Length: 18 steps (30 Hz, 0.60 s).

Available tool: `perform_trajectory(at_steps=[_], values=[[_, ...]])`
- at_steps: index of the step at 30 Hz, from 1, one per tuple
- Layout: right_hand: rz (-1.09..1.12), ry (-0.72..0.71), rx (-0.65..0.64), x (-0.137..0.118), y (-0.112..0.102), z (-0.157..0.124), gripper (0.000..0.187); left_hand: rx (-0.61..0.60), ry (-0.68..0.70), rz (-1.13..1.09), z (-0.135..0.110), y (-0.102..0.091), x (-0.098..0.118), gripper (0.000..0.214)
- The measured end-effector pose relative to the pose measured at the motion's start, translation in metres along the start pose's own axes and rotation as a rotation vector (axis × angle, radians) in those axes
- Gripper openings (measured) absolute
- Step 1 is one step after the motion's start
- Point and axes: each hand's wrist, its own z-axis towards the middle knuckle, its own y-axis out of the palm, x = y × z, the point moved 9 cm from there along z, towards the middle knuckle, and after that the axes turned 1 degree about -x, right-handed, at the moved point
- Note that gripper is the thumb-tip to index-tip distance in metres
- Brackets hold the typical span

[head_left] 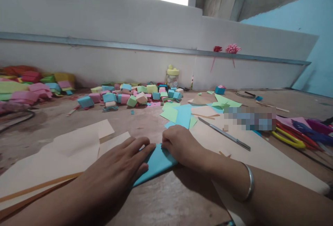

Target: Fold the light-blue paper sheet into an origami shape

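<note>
A folded sheet of blue paper (158,162) lies on the brown work surface between my hands. My left hand (127,162) rests over its left part, fingers stretched out and pressing down on it, thumb apart. At the paper's far right edge, my right hand (183,146) is closed, with curled fingers pinching or pressing the paper; the fingertips are partly hidden. A silver bangle (250,181) is around the right wrist. Close to the right hand lie more blue paper (183,113) and green paper pieces (170,114).
Cream sheets (75,144) lie at left, another large cream sheet (260,163) at right. A craft knife (226,134) rests on the right one, near yellow-handled scissors (288,139). Small paper boxes (125,97) crowd the back, beside a yellow-lidded jar (172,77).
</note>
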Motion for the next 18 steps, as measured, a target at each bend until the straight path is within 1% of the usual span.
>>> perform_trajectory(at_steps=[2, 5, 9, 11, 13, 15, 16, 18], values=[[-0.005, 0.001, -0.009, 0.000, 0.000, 0.000, 0.017, 0.013, 0.002, 0.007, 0.001, -0.003, 0.001, 0.042], [-0.003, 0.004, -0.018, -0.001, -0.001, 0.000, 0.018, 0.013, -0.017, 0.014, -0.002, 0.000, -0.001, 0.040], [0.014, 0.012, -0.017, 0.000, -0.002, 0.001, 0.019, -0.069, -0.061, -0.041, -0.006, 0.012, -0.008, 0.036], [0.029, 0.013, -0.014, 0.001, -0.003, 0.001, 0.019, -0.094, -0.053, -0.057, -0.006, 0.015, -0.010, 0.037], [0.045, 0.004, 0.002, 0.002, -0.007, 0.001, 0.016, -0.091, -0.033, -0.045, -0.007, 0.016, -0.010, 0.039], [0.047, -0.031, 0.060, -0.002, -0.017, -0.002, 0.011, -0.068, -0.007, -0.020, -0.008, 0.016, -0.009, 0.039], [0.042, -0.071, 0.096, -0.007, -0.023, -0.004, 0.010, -0.059, 0.006, -0.012, -0.008, 0.016, -0.009, 0.039], [0.018, -0.196, 0.152, -0.023, -0.034, -0.011, 0.014, -0.045, 0.011, -0.040, -0.008, 0.016, -0.008, 0.037]])
